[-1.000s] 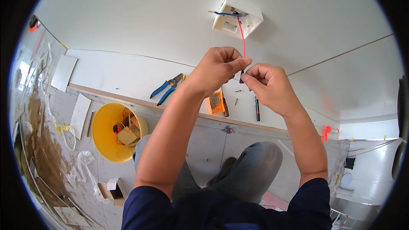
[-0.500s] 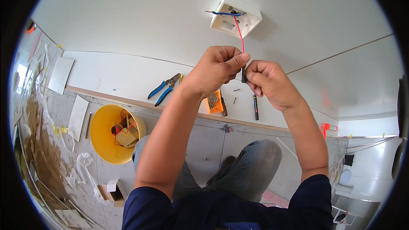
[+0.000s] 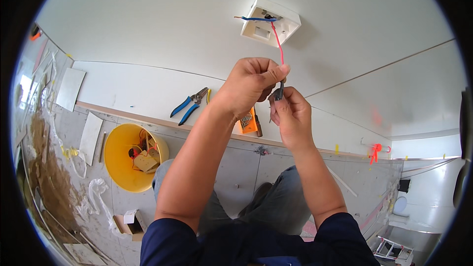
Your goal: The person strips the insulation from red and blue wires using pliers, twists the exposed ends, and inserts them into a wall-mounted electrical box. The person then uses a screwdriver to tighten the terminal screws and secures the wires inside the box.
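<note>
A white wall box (image 3: 293, 28) is fixed to the wall panel. Out of it come a blue wire (image 3: 255, 18) with a bare copper end and a red wire (image 3: 277, 41). My left hand (image 3: 256, 80) is closed in a pinch on the red wire below the box. Just beneath, the fingers of my right hand (image 3: 294, 116) pinch a black strip (image 3: 279, 92) that looks like electrical tape, at the wire's lower part. The wire's end is hidden by the strip and my fingers.
Blue-handled wire strippers (image 3: 189, 106) and an orange tray (image 3: 244, 127) of screws lie on the ledge (image 3: 148, 84) below the wall. A yellow bucket (image 3: 116, 160) with scraps stands on the floor at left, near a small open carton (image 3: 130, 223). Orange-red tape (image 3: 376, 151) hangs at right.
My right hand has come down and left with the black strip, now bent over at its fingertips; its forearm swung inward, covering the black marker. My left hand keeps its pinch, slightly lower.
</note>
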`<state>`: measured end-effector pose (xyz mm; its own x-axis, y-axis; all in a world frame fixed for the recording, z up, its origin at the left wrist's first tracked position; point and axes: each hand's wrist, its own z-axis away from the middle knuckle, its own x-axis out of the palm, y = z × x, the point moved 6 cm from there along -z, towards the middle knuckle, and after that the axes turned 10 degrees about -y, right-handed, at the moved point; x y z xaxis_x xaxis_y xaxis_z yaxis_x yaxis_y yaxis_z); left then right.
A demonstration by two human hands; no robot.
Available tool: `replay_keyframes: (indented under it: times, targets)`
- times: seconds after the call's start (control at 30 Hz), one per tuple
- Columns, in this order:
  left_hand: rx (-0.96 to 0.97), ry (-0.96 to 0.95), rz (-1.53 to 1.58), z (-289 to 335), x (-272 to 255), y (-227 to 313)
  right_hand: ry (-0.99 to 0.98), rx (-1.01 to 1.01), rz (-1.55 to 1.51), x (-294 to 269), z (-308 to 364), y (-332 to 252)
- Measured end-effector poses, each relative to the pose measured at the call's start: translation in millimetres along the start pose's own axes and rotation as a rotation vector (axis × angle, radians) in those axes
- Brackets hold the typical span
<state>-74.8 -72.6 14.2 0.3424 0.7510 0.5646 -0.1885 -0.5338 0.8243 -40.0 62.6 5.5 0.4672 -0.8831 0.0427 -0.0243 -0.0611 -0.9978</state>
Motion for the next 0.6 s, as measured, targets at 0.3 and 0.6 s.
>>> replay_keyframes:
  times: [0.3, 0.6]
  targets:
    - [0.009, 0.054, -0.041, -1.0, 8.3, 0.3, 0.250, -0.260, 0.596, -14.2, 21.4, -25.5]
    - [0.002, 0.085, -0.055, -1.6, 7.8, 0.6, -0.049, -0.898, 1.590, 6.7, 8.8, -83.8]
